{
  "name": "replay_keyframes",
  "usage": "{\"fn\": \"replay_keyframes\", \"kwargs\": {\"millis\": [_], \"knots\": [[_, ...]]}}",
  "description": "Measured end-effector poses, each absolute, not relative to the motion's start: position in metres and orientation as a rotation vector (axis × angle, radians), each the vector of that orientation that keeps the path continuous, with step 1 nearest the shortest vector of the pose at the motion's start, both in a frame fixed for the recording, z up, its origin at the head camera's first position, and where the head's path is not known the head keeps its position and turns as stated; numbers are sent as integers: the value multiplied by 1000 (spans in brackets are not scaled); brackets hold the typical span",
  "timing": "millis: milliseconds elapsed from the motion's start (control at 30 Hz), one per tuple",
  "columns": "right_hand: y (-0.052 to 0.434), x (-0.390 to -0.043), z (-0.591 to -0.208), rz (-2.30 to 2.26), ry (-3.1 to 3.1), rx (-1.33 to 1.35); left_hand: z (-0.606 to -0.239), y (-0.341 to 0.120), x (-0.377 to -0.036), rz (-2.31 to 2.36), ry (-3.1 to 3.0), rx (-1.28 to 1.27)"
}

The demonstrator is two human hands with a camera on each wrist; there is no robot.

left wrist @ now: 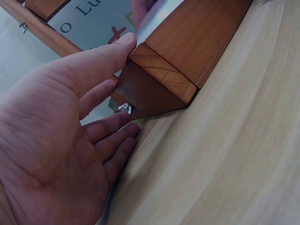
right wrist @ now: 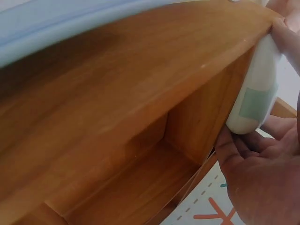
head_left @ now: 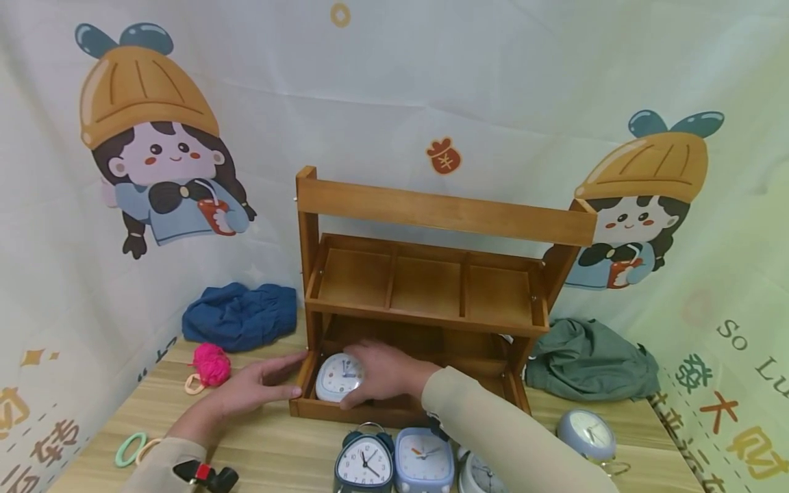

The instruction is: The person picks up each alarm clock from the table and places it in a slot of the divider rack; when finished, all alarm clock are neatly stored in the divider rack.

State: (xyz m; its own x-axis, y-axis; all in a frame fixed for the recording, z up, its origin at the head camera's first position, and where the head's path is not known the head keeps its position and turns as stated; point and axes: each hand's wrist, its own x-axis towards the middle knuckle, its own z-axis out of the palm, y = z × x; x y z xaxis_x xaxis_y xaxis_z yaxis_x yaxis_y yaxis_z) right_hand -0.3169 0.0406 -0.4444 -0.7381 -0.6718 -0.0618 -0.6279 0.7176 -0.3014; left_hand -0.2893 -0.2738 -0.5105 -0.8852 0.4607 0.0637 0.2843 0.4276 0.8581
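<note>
**Close Work on the Tabletop point(head_left: 271, 452)**

A brown shelf point(head_left: 425, 316) stands upright. At its left end, the left hand point(head_left: 255, 385) lies with fingers loosely extended, thumb at the corner; the right hand point(head_left: 388, 373) grips a white clock point(head_left: 335, 378) at the left end of the lower tray, face tilted up. A dark clock point(head_left: 365, 464) and a blue clock point(head_left: 424, 462) stand just in front. Good placement probably calls for bracing the shelf lightly, seating the white clock's base flat, and slipping the fingers free only once it balances, lest it topple.
</note>
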Motion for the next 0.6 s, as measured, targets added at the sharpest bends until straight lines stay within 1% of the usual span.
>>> {"fn": "replay_keyframes", "kwargs": {"millis": [600], "knots": [[44,-323,-449,-286,2638,-1175,-509,-273,-286,1495,2447,659]]}}
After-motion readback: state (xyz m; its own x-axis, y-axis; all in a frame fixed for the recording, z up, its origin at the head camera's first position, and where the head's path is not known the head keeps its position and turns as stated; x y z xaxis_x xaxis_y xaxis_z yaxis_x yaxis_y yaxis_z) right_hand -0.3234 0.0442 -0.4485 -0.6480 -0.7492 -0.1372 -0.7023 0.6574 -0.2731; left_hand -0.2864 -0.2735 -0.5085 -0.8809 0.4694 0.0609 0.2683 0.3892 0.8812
